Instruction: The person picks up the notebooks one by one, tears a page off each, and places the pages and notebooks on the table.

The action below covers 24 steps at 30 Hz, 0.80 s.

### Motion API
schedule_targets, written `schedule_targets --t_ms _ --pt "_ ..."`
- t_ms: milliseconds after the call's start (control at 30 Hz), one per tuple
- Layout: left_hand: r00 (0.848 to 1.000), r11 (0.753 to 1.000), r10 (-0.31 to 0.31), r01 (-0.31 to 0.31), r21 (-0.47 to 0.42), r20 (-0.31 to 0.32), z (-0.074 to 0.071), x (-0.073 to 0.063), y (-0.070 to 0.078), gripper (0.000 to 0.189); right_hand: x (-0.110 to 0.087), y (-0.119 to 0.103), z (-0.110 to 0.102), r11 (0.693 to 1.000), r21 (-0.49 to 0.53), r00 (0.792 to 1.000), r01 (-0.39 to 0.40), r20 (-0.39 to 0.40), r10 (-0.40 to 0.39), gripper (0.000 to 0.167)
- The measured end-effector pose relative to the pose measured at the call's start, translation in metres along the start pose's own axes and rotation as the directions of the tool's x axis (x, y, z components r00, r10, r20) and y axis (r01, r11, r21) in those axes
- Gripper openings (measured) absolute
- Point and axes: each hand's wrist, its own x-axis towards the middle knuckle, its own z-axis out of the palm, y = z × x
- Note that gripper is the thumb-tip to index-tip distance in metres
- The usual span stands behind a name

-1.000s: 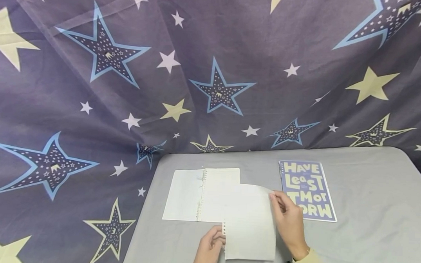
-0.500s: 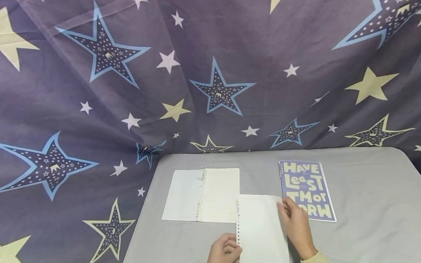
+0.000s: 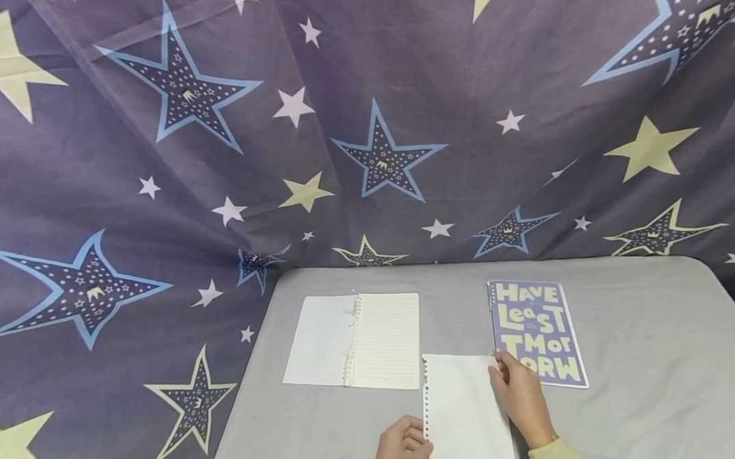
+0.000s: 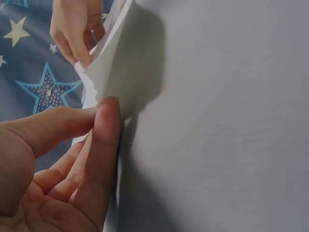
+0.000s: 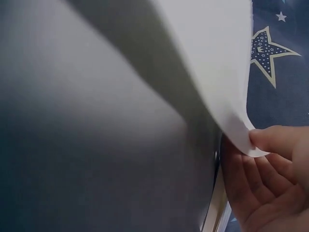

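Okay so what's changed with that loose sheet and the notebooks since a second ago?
The white sheet has moved toward the person and to the right, uncovering the right page of the open notebook. The left hand and right hand moved with it, both holding it throughout. The open notebook and the purple lettered notebook stayed put.

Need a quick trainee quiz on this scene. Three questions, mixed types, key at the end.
1. Multiple choice: which edge of the loose paper does the left hand pinch?
A) the far edge, toward the backdrop
B) the punched edge
C) the edge opposite the holes
2. True or false: the ruled notebook lies open.
3. Fill the gap: the top word on the purple cover reads ____.

Key: 1 B; 2 true; 3 HAVE.
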Motion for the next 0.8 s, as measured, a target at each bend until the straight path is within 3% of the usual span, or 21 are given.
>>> schedule_targets --t_ms 233,800 --pt "1.0 0.999 0.001 -0.001 0.049 -0.014 0.0018 -0.0018 0.0022 0.028 -0.0001 -0.0003 0.0037 0.999 -0.036 1.0 -0.017 0.023 0.018 0.024" --pt "1.0 0.997 0.003 -0.002 0.074 -0.011 -0.0001 -0.0039 0.003 0.034 -0.004 -0.0063 0.0088 0.993 -0.081 0.996 0.08 -0.025 -0.082 0.037"
